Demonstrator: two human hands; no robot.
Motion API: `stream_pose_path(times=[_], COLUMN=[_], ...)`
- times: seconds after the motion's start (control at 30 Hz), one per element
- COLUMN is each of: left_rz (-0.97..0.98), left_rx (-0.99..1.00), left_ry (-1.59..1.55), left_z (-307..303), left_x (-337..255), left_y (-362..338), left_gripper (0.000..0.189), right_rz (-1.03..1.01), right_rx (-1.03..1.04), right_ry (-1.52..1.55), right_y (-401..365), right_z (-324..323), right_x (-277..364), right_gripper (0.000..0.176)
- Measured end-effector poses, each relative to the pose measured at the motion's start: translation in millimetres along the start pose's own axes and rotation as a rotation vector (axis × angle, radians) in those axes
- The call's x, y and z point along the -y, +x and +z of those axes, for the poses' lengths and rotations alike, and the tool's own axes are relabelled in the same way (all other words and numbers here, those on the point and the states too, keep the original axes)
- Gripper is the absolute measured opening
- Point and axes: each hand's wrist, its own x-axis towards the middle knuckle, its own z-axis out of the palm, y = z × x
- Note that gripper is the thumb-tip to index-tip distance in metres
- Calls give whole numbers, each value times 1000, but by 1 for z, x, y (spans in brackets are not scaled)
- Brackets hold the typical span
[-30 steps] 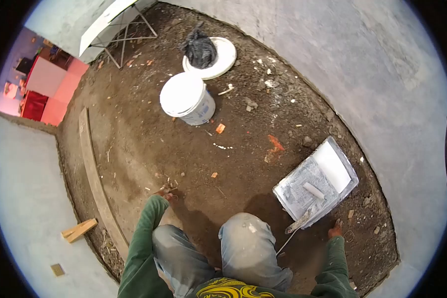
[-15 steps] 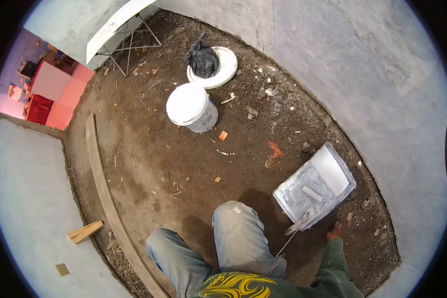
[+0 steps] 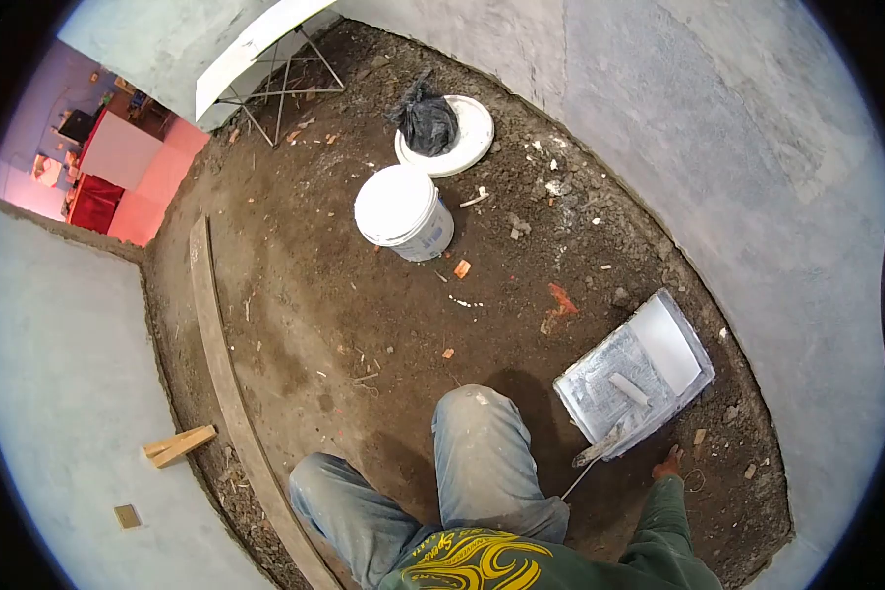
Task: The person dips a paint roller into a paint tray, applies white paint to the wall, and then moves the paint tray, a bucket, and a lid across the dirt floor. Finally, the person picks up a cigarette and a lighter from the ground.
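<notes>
My right hand [image 3: 669,462] is low beside the near right corner of a paint tray [image 3: 599,379], apart from it and close to the dirt floor. Its fingers look stretched out, with nothing seen in them. White paint [image 3: 664,344] fills the tray's far right end. A paint roller with a white sleeve [image 3: 630,389] lies in the tray; its grip [image 3: 592,453] rests over the near edge. From there a thin rod [image 3: 578,480] runs down towards my knee. My left hand does not show.
A white lidded bucket [image 3: 403,211] stands ahead, with a black plastic bag [image 3: 427,123] on a round white lid [image 3: 477,138] behind it. A long plank [image 3: 221,354] lies left. Plastered walls [image 3: 757,197] border the dirt floor; a white folding table [image 3: 256,44] stands far left.
The view has shifted slightly, so most things sit farther right. My right hand stays beside the tray, with a finger reaching out a little more.
</notes>
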Motion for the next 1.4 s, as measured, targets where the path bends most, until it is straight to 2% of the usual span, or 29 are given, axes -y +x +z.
stream_pose_path(times=[0.07,0.17,0.27,0.33,0.57,0.63,0.67,0.77,0.83,0.87,0.93,0.97,1.03,1.07,1.13,1.2,1.23,1.27,1.33,1.4], left_rz=[4,18,56,83,199,229,252,345,399,421,441,446,457,451,426,420,417,410,404,399], left_rx=[-9,-67,-82,-90,-118,-126,-138,-163,-166,-170,-185,-193,-197,-195,-181,-157,-147,-140,-132,-125], left_ry=[14,43,73,97,191,186,182,190,191,187,187,195,223,241,276,320,342,362,402,456], left_z=[0,-17,-14,-9,5,17,20,25,30,33,35,32,23,19,17,15,15,14,13,7], left_x=[8,13,6,-1,-46,-47,-50,-79,-94,-98,-100,-99,-102,-101,-92,-95,-101,-101,-107,-118], left_y=[-3,-25,-22,-20,-14,-17,-20,-20,-14,-12,-18,-19,-10,-7,0,20,31,40,51,61], left_gripper=[54,53,52,52,50,50,50,49,49,48,48,48,47,47,47,46,46,46,46,45], right_rz=[-27,-3,-32,-8,9,8,-10,28,-1,-10,-29,-31,-52,-40,-41,-9,8,-53,-168,-457], right_rx=[-49,31,-76,-49,4,-66,-84,-23,167,146,160,156,84,91,-92,-361,-356,-576,-763,-740], right_ry=[-112,12,-94,40,144,-176,-174,39,-220,-216,-556,-563,-224,-230,96,223,218,317,341,665], right_y=[5,15,20,17,28,25,24,10,-10,6,69,65,51,54,62,58,17,-52,-58,-86], right_z=[-1,7,9,8,11,14,11,2,-19,-2,28,22,13,17,14,18,-3,-33,-38,-54], right_x=[-6,-10,-14,-16,-19,-14,-13,-1,10,3,-17,-18,-19,-24,-44,-58,-36,-5,9,46], right_gripper=[90,94,94,93,95,96,96,96,81,81,81,81,82,82,53,43,43,36,25,18])
